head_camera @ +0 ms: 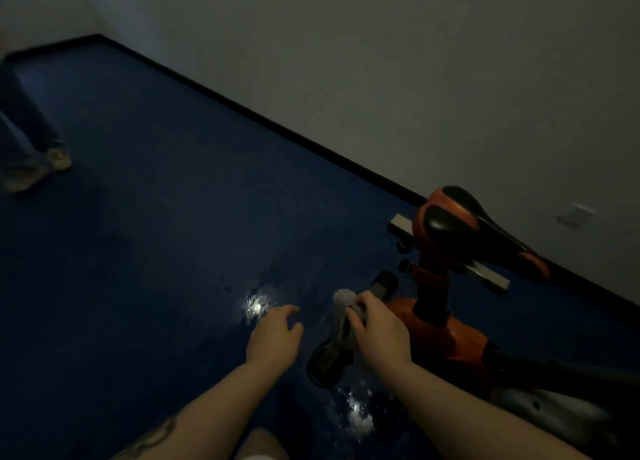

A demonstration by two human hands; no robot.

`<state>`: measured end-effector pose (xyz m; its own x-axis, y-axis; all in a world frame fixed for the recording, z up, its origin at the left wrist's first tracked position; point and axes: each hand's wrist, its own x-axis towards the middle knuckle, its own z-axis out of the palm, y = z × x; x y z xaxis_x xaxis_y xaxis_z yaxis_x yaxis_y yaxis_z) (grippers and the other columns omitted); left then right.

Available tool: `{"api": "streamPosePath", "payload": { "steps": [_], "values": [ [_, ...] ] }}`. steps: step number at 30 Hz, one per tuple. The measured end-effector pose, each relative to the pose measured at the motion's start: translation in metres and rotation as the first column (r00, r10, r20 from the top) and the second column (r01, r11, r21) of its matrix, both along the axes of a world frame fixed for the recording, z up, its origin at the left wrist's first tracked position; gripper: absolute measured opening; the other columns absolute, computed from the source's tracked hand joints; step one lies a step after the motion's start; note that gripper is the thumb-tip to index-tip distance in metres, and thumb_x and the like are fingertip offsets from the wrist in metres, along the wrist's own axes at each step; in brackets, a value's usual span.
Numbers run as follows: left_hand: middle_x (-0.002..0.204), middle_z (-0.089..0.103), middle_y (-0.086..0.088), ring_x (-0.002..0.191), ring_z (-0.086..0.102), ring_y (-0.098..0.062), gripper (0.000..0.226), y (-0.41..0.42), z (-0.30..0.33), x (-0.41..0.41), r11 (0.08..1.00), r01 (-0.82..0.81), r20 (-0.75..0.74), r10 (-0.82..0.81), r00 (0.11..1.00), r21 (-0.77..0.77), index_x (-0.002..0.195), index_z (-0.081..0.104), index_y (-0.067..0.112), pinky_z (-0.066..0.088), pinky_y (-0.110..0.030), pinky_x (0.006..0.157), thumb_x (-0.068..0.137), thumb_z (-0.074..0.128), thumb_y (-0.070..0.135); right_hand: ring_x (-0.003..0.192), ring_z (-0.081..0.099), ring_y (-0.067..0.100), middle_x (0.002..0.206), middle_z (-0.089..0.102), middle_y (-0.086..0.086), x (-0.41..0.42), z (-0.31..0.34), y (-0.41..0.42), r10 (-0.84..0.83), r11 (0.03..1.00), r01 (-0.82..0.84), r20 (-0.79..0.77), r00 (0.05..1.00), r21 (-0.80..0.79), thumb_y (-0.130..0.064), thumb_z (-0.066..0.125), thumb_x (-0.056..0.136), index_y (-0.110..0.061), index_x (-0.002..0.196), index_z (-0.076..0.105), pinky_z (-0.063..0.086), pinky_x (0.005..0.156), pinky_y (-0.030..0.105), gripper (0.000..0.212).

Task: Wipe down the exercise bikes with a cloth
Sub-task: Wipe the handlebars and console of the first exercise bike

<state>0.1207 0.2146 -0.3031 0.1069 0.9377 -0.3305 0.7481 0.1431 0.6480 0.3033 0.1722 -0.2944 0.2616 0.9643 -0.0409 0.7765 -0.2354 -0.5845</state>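
An orange and black exercise bike (446, 328) stands at the right, its black and orange saddle (478, 231) near the wall. My right hand (379, 331) presses a pale cloth (343, 307) onto the bike's crank arm, between the upper pedal (384, 283) and the lower black pedal (327, 361). My left hand (273, 338) hovers just left of the cloth with its fingers spread and nothing in it. The room is dim, so the bike's lower frame is hard to make out.
The shiny blue floor (156, 252) stretches left and ahead, with light glare near my hands. A grey wall with a black skirting (277, 124) runs diagonally behind the bike. Another person's legs and shoes (38, 162) stand at the far left.
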Motion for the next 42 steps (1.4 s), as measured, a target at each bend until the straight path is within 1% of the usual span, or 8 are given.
{"api": "streamPosePath", "payload": {
  "steps": [5, 8, 13, 16, 24, 33, 37, 42],
  "values": [
    [0.133, 0.054, 0.002, 0.117, 0.054, -0.017, 0.036, 0.103, -0.013, -0.019, 1.000, 0.030, 0.012, -0.030, 0.999, 0.006, 0.127, 0.056, 0.024, 0.046, -0.037, 0.097, 0.092, 0.051, 0.028, 0.076, 0.058, 0.015, 0.089, 0.058, -0.007, -0.019, -0.013, 0.093, -0.024, 0.998, 0.026, 0.026, 0.999, -0.052, -0.039, 0.050, 0.094, -0.025, 0.092, 0.046, 0.043, 0.059, 0.033, 0.014],
    [0.134, 0.053, 0.002, 0.118, 0.053, -0.016, 0.037, 0.174, -0.014, -0.030, 0.992, 0.127, 0.000, -0.127, 0.992, 0.020, 0.129, 0.054, 0.023, 0.044, -0.031, 0.098, 0.093, 0.050, 0.027, 0.072, 0.052, 0.012, 0.088, 0.057, -0.007, -0.028, -0.016, 0.150, -0.160, 0.986, 0.158, -0.029, 0.987, -0.060, -0.038, 0.051, 0.094, -0.024, 0.091, 0.047, 0.036, 0.059, 0.030, 0.014],
    [0.135, 0.052, 0.004, 0.119, 0.052, -0.016, 0.037, 0.290, -0.008, -0.051, 0.964, 0.264, -0.099, -0.260, 0.961, 0.040, 0.129, 0.054, 0.025, 0.042, -0.036, 0.101, 0.093, 0.049, 0.030, 0.081, 0.057, 0.014, 0.095, 0.056, -0.007, -0.043, -0.020, 0.226, -0.381, 0.923, 0.372, -0.110, 0.918, -0.095, -0.035, 0.050, 0.095, -0.025, 0.093, 0.050, 0.049, 0.070, 0.036, 0.011],
    [0.135, 0.052, 0.001, 0.118, 0.053, -0.019, 0.038, 0.346, -0.005, -0.039, 0.947, 0.321, -0.117, -0.318, 0.941, 0.011, 0.131, 0.052, 0.023, 0.044, -0.036, 0.100, 0.093, 0.048, 0.028, 0.076, 0.054, 0.010, 0.093, 0.052, -0.007, -0.043, -0.017, 0.263, -0.482, 0.876, 0.477, -0.143, 0.864, -0.069, -0.033, 0.050, 0.096, -0.024, 0.091, 0.051, 0.049, 0.066, 0.036, 0.010],
    [0.137, 0.049, 0.002, 0.120, 0.050, -0.016, 0.039, 0.451, -0.012, 0.059, 0.836, 0.549, -0.040, -0.548, 0.835, 0.009, 0.132, 0.050, 0.023, 0.043, -0.038, 0.102, 0.094, 0.048, 0.029, 0.074, 0.053, 0.010, 0.093, 0.049, -0.009, 0.009, -0.025, 0.351, -0.605, 0.794, 0.607, -0.119, 0.788, -0.015, -0.032, 0.052, 0.095, -0.023, 0.093, 0.053, 0.047, 0.060, 0.033, 0.010],
    [0.136, 0.050, 0.003, 0.118, 0.051, -0.014, 0.038, 0.573, -0.010, 0.197, 0.687, 0.727, -0.082, -0.724, 0.685, 0.009, 0.132, 0.050, 0.024, 0.043, -0.032, 0.100, 0.095, 0.048, 0.029, 0.071, 0.051, 0.003, 0.093, 0.047, -0.014, 0.116, -0.031, 0.452, -0.730, 0.676, 0.737, -0.137, 0.670, 0.001, -0.033, 0.052, 0.095, -0.027, 0.092, 0.050, 0.043, 0.054, 0.023, 0.007],
    [0.136, 0.050, 0.001, 0.118, 0.051, -0.016, 0.037, 0.620, -0.003, 0.256, 0.639, 0.770, -0.062, -0.768, 0.638, 0.008, 0.131, 0.051, 0.023, 0.043, -0.035, 0.100, 0.095, 0.048, 0.028, 0.069, 0.048, -0.001, 0.092, 0.047, -0.013, 0.164, -0.021, 0.489, -0.800, 0.590, 0.807, -0.139, 0.584, -0.004, -0.030, 0.054, 0.094, -0.024, 0.091, 0.052, 0.034, 0.051, 0.017, 0.007],
    [0.138, 0.049, -0.001, 0.122, 0.050, -0.017, 0.039, 0.672, -0.006, 0.344, 0.481, 0.877, -0.060, -0.876, 0.479, -0.013, 0.134, 0.050, 0.021, 0.041, -0.037, 0.104, 0.095, 0.048, 0.028, 0.071, 0.050, -0.003, 0.089, 0.049, -0.015, 0.226, -0.024, 0.527, -0.877, 0.459, 0.889, -0.164, 0.452, -0.005, -0.028, 0.057, 0.093, -0.026, 0.089, 0.052, 0.032, 0.053, 0.013, 0.007]
  ]
}}
